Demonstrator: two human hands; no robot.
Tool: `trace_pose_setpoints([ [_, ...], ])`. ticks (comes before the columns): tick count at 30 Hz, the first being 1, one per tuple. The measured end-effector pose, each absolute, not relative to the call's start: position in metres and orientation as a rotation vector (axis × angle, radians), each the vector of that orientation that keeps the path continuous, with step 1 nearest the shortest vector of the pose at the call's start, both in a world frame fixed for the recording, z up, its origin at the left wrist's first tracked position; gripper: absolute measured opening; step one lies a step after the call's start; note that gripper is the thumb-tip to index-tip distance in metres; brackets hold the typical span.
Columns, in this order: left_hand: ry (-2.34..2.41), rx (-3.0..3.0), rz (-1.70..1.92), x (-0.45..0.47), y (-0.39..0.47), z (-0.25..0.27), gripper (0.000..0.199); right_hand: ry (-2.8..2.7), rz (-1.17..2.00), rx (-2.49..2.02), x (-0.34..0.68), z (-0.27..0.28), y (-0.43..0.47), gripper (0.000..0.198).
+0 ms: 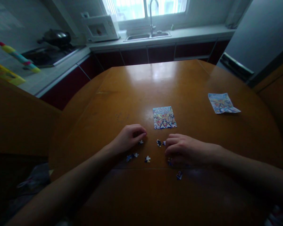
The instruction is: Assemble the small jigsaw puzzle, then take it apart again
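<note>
Hands [155, 146] beside loose puzzle pieces [147, 159]

No legible text: print on the puzzle [164, 117] and the leaflet [223, 103] is too blurred to read.

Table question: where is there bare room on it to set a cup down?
The table is bare between the assembled puzzle and the far edge, and between the puzzle and the printed sheet. It is crowded near the left hand and right hand, among loose pieces.

Round wooden counter [132, 94] bearing puzzle things

A puzzle panel [164, 117] is lying mid-counter; loose pieces [147, 159] are sitting just below it, a leaflet [223, 103] off to its right.
</note>
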State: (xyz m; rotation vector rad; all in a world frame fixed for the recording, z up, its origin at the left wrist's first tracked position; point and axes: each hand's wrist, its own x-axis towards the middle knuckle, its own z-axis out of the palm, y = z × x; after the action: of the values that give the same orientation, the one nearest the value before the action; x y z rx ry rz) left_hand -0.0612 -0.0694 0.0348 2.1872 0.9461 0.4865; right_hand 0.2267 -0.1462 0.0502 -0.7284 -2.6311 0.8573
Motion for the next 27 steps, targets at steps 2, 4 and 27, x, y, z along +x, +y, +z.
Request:
trace_pose_setpoints([
  [2,0.945,2.193,0.490,-0.062,-0.069,0.034,0.014,-2.609,0.813,-0.802,0.234,0.052,-0.143,0.008],
  [4,0.935,2.198,0.500,-0.063,-0.069,0.033,0.014,-2.557,0.782,-0.904,0.244,0.056,-0.139,0.009],
  [27,0.911,2.220,0.467,-0.061,-0.069,0.034,0.015,-2.686,0.926,-1.257,0.253,0.064,-0.141,0.008],
])
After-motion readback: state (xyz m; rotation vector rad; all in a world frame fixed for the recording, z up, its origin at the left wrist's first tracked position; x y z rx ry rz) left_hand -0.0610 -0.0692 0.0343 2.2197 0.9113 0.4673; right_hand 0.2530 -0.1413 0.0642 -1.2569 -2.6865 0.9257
